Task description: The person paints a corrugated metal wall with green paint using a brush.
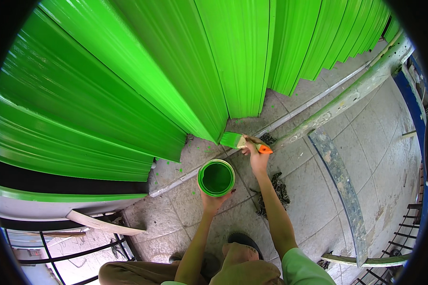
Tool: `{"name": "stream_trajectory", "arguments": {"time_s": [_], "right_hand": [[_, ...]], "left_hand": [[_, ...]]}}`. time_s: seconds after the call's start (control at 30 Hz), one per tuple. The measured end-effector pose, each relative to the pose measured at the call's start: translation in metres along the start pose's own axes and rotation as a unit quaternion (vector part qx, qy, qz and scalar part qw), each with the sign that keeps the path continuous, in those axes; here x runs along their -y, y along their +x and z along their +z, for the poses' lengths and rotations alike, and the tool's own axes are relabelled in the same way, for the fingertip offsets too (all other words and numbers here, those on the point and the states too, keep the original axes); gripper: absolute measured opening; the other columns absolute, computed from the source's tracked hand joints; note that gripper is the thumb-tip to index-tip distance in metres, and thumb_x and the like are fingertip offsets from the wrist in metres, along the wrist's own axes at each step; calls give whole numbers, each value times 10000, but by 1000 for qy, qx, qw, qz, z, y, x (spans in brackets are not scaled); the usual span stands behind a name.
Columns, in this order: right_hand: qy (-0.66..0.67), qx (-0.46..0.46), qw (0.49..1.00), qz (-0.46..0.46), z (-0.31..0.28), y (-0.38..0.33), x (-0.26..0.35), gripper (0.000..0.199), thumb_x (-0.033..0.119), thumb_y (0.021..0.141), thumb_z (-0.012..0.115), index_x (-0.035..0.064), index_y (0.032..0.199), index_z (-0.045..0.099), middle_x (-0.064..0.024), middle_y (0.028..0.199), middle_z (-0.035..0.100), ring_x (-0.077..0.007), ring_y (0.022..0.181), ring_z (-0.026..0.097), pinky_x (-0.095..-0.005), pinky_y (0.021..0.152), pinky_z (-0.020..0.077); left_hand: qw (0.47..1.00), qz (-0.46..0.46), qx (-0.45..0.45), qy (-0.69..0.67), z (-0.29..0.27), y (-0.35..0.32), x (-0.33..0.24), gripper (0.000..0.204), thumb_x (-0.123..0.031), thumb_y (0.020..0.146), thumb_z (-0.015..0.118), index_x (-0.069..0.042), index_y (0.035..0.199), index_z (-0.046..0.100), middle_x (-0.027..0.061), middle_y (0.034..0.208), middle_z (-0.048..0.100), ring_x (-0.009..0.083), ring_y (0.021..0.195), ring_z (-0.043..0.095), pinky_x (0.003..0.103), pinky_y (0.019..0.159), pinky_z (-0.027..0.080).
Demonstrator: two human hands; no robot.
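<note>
A: Since the paint can [200, 178] is nearest, why's it held like that?

B: Left hand [213, 202] has its grip spread about as wide as the can, fingers curled round it. Mouth faces up, presumably so the green paint [218, 176] doesn't slop.

A: Right hand [256, 148]?

B: Grip closed round the orange-handled brush [232, 139], just past the can. Pinched near the bristle end, probably for control. Green bristles point left, right at the lower edge of the ribbed green panel [195, 61]. Touching or hairline gap, can't tell. Can's close by, likely for short dips and fewer drips.

A: Floor?

B: Green drops [180, 170] on the tiles near the panel's foot.

A: Farther right?

B: Paint-marked pole [347, 99], well apart from the can; why it's there, can't tell.
</note>
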State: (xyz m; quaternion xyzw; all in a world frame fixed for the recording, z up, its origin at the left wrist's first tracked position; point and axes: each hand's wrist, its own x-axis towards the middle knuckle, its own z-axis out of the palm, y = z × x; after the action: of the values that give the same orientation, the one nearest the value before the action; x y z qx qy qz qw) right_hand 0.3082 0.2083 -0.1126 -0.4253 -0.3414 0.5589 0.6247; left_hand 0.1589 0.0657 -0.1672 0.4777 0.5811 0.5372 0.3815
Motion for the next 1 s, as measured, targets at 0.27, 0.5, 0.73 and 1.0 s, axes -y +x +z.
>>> {"name": "stream_trajectory", "arguments": {"time_s": [0.27,0.5,0.73,1.0], "right_hand": [[-111,15,993,-39,14,1,-11,194,99,855,621,-6,1006,683,-54,733,660,-86,564,585,-208,516,456],[-74,-11,996,-45,5,-4,0,194,66,846,620,-23,1008,677,-69,770,672,-95,587,603,-214,534,472],[-23,10,998,-50,16,-7,6,188,57,839,603,-25,989,681,-68,750,665,-91,563,585,-211,517,465],[-71,19,997,-33,38,-6,35,181,51,847,596,-23,988,682,-73,727,658,-88,556,584,-206,509,460]], "left_hand": [[1000,7,-3,-2,-1,0,8,978,-108,553,878,-66,1311,263,92,1226,488,220,1108,521,360,945,426],[1000,-2,-1,-9,-2,0,7,962,-109,555,876,-61,1303,273,92,1213,497,216,1093,527,358,939,427],[1000,7,1,22,-2,1,6,939,-115,560,873,-54,1292,288,93,1199,508,219,1080,534,354,926,432],[1000,-17,-4,-8,-4,-1,12,980,-119,547,885,-54,1306,268,86,1199,502,215,1079,531,357,927,431]]}}
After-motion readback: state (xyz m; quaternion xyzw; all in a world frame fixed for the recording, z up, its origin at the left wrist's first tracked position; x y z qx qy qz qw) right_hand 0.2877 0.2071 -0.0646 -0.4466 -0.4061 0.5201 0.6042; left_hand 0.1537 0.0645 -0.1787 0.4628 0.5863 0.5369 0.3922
